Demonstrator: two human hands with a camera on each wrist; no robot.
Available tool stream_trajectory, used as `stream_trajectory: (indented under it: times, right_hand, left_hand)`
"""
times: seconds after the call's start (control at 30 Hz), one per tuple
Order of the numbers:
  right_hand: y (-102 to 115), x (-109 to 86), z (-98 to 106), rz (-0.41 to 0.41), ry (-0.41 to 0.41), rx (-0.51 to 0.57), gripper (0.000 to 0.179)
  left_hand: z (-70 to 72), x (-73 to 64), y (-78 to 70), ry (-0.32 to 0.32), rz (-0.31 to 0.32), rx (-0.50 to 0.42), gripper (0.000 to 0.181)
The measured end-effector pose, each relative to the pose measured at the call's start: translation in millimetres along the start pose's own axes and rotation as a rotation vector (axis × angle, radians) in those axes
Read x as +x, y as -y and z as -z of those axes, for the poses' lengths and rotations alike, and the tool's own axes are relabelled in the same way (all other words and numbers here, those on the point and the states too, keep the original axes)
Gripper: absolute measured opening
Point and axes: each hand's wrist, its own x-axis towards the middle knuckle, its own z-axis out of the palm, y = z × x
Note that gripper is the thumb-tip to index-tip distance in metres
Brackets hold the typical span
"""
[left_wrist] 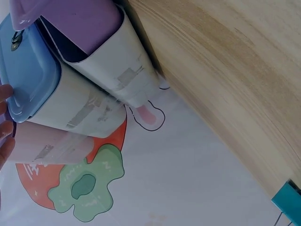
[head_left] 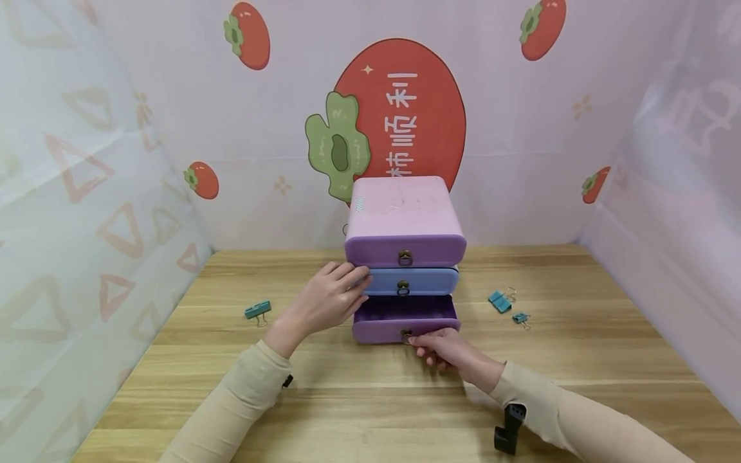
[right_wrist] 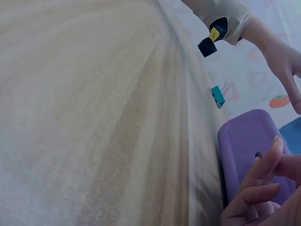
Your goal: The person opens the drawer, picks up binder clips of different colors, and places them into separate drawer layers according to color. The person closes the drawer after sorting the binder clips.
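A small chest of drawers with a pink top stands on the table. Its top purple drawer and middle blue drawer are pushed in. The bottom purple drawer is pulled partway out, and its visible inside looks dark and bare. My right hand pinches the ring pull of that bottom drawer between thumb and finger. At the chest's left side, my left hand rests its extended fingers against the left end of the blue drawer front.
A teal binder clip lies left of the chest. To the right lie a larger teal binder clip and a smaller one. Patterned cloth hangs behind and along both sides of the wooden table.
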Motion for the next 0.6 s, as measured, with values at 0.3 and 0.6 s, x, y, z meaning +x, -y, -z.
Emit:
stream_trajectory:
  times: [0.3, 0.6]
  right_hand:
    - [-5.2, -9.0, 0.0, -0.013, 0.027, -0.011, 0.024]
    - [-10.4, -15.7, -1.2, -0.011, 0.070, 0.015, 0.023]
  left_hand:
    - [-0.6, -0.5, 0.3, 0.013, -0.001, 0.003, 0.032]
    - [1.6, 0.0, 0.2, 0.026, -0.001, 0.002, 0.032]
